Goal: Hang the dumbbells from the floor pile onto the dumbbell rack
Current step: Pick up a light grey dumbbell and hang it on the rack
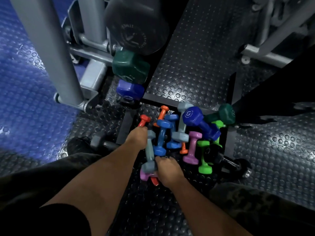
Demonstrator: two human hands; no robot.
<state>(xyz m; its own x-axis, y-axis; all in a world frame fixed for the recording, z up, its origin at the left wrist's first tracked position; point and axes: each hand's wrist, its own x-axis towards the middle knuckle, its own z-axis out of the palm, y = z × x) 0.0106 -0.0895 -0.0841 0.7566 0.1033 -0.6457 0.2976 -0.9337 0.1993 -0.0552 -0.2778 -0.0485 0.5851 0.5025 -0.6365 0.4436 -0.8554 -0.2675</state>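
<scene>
Left hand (137, 135) clamped on red dumbbell (144, 120) handle at pile's left edge. Right hand (167, 169) curled around grey dumbbell (150, 151); pink dumbbell (146, 175) beneath. Blue dumbbells (162, 133) crowd between. Rack (127, 53) above-left holds green dumbbell (130, 67).

Left hand (137, 136): fingers hidden behind knuckles, grip on red dumbbell (144, 120) can't be confirmed. Right hand (167, 169) covers most of a second red dumbbell (154, 181) & part of pink dumbbell (146, 176). Black dumbbell (136, 24) up top blurred, lettering unreadable. Rack frame (51, 53) cut off at top edge.
</scene>
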